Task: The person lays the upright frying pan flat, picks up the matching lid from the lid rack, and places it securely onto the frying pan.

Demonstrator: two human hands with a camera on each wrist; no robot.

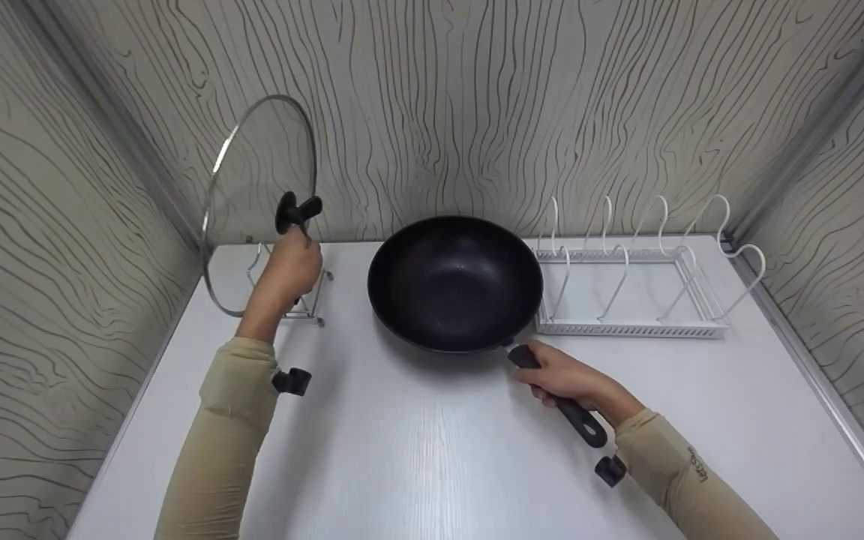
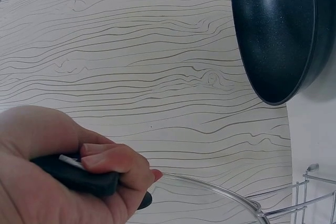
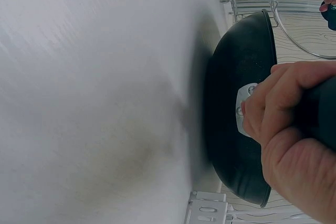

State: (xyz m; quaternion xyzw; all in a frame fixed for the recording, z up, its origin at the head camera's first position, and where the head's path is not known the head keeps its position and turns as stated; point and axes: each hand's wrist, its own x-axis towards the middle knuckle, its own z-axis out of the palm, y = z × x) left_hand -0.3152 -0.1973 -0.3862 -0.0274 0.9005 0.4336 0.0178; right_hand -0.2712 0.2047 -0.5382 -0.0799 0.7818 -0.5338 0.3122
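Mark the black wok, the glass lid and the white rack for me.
Black wok (image 1: 454,286): head view, on its inner base.
Glass lid (image 1: 256,204): head view, on its clear pane.
White rack (image 1: 631,330): head view, on its front rail.

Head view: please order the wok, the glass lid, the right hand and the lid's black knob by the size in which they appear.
1. Wok and glass lid: they look too alike in size to rank.
2. Right hand
3. Black knob (visible part)
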